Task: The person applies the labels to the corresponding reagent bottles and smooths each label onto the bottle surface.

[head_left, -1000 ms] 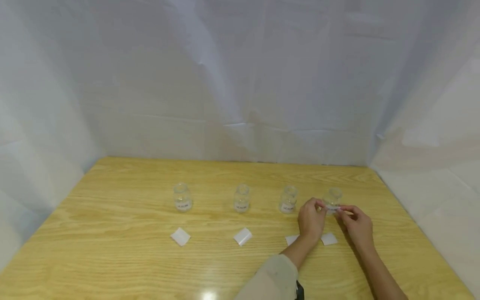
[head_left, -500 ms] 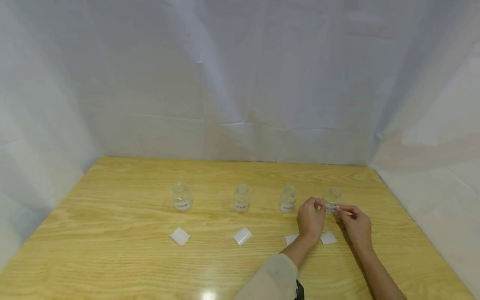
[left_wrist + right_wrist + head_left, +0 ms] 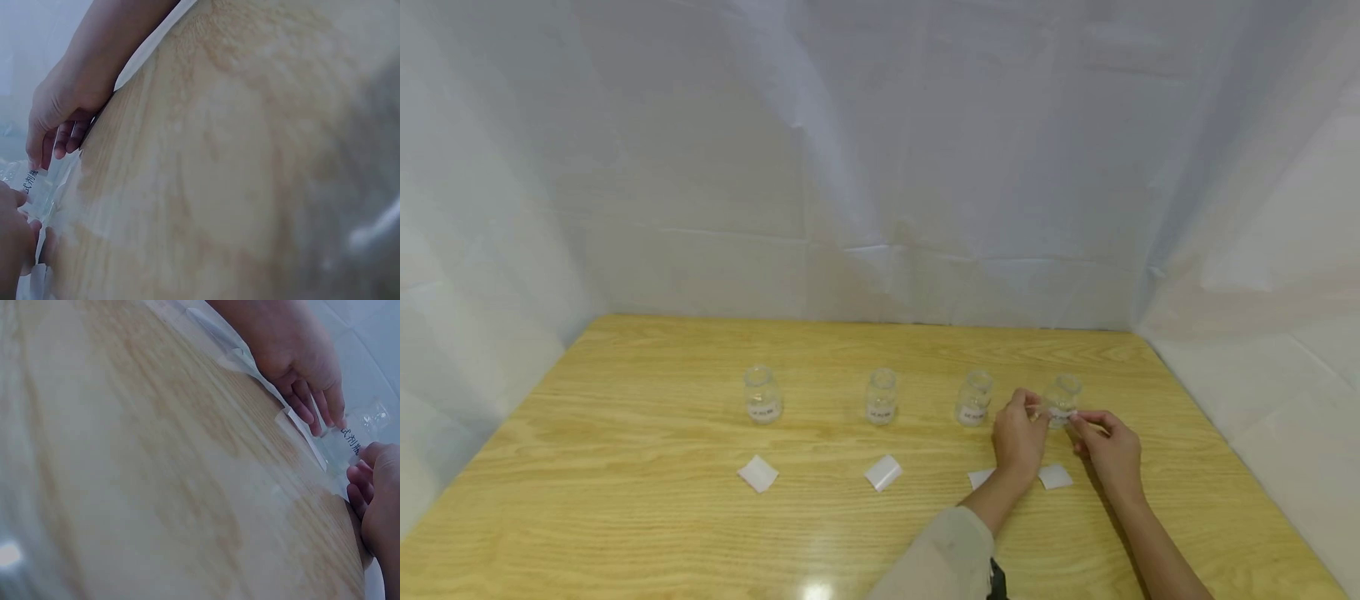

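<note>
On the wooden table, a clear glass reagent bottle (image 3: 1067, 390) stands upright at the right end of a row. A white label (image 3: 1060, 414) with dark handwriting lies across its lower front, also visible in the right wrist view as a written label (image 3: 352, 441). My left hand (image 3: 1019, 442) is at the bottle's left side, thumb and forefinger at the label's left end. At the other end, the thumb and forefinger of my right hand (image 3: 1112, 458) pinch the label's right edge. How firmly the label sticks to the glass cannot be told.
Three similar labelled bottles stand to the left: a far-left bottle (image 3: 763, 393), a middle bottle (image 3: 882, 396) and a nearer bottle (image 3: 975, 397). Small white paper pieces (image 3: 758, 473) lie in front of the row, one partly behind my left forearm. White sheeting (image 3: 880, 167) surrounds the table.
My left fingers have shifted slightly left, with the forefinger a little farther from the thumb. The right hand stays at the label's right end. The bottles stand as before.
</note>
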The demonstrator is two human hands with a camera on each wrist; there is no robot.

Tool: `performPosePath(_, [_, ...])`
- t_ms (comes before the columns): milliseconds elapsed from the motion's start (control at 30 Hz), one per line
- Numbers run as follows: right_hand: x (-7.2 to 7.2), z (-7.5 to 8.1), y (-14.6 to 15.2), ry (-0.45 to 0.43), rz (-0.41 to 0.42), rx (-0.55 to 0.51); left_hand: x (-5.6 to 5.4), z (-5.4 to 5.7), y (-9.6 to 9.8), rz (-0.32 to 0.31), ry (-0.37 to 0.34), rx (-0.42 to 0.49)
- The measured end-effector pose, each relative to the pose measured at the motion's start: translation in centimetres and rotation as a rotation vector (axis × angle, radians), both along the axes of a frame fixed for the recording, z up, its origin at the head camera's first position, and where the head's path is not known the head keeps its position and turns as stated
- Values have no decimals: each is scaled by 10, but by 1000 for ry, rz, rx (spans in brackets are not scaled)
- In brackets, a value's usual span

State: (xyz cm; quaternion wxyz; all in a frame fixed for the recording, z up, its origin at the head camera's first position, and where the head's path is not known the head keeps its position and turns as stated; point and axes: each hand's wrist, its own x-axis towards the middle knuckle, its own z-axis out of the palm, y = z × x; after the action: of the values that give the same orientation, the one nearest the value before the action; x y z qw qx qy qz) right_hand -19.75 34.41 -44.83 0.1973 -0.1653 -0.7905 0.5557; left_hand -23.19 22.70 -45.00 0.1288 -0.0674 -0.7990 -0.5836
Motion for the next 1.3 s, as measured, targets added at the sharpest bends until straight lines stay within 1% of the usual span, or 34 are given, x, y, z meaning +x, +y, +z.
performPosePath(100, [0, 0, 0, 8, 3, -12, 0, 1, 0, -27, -19, 13])
performPosePath(233, [0, -1, 0, 24, 7, -28, 0, 0, 0, -33, -19, 11])
performPosePath(333, [-1, -2, 0, 40, 23, -58, -1, -1, 0, -28, -5, 15])
performPosePath(467, [-1, -3, 1, 61, 58, -82, -1, -1, -1, -17, -6, 18])
performPosePath(567, [-1, -4, 2, 66, 71, -73, -1, -1, -1, -15, -15, 15])
performPosePath(733, [-1, -4, 2, 57, 75, -64, -2, -2, -2, -37, -27, 34])
performPosePath(967, [1, -4, 3, 33, 112, 14, -1, 0, -1, -45, -40, 25])
performPosePath(1167, [0, -5, 4, 28, 126, 1, -1, 1, -2, -51, -56, 25])
performPosePath(1300, [0, -5, 5, 30, 136, -22, -1, 1, -3, -58, -57, 40])
